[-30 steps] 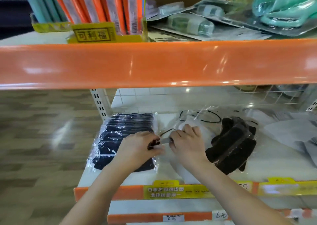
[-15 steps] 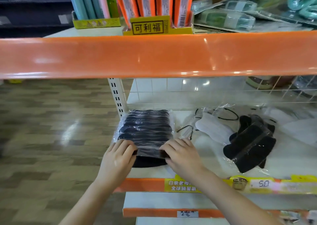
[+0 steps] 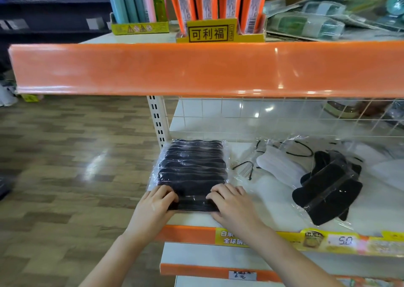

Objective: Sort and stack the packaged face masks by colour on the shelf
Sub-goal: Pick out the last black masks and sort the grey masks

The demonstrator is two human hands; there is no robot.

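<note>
While both hands rest on the near edge of the black mask stack [image 3: 191, 173], the step in hand looks like squaring up the dark pile at the left end of the shelf [image 3: 273, 201]. The left hand [image 3: 156, 203] lies at the stack's near left corner, fingers bent over the top of the clear wrapping; the right hand [image 3: 229, 203] lies at the near right corner, fingers laid on top and thumb low along the front edge. Each holds the front packet by its corner, though how firmly I cannot tell. The stack sits beside the white upright post [image 3: 158, 120], its packets overlapping in a row that runs toward the far wire grid.

To the right, well apart from the pile, lie a white mask packet [image 3: 276, 166] with loose black ear loops and, nearer and further right, a black mask bundle [image 3: 328, 186] lying askew in clear film. By my reading, the black pile is nearly settled, and the next move calls for letting go, reaching right for the stray black bundle and laying it on the dark stack, leaving the white packet for its own pile. Slippery film may let packets slide.
</note>
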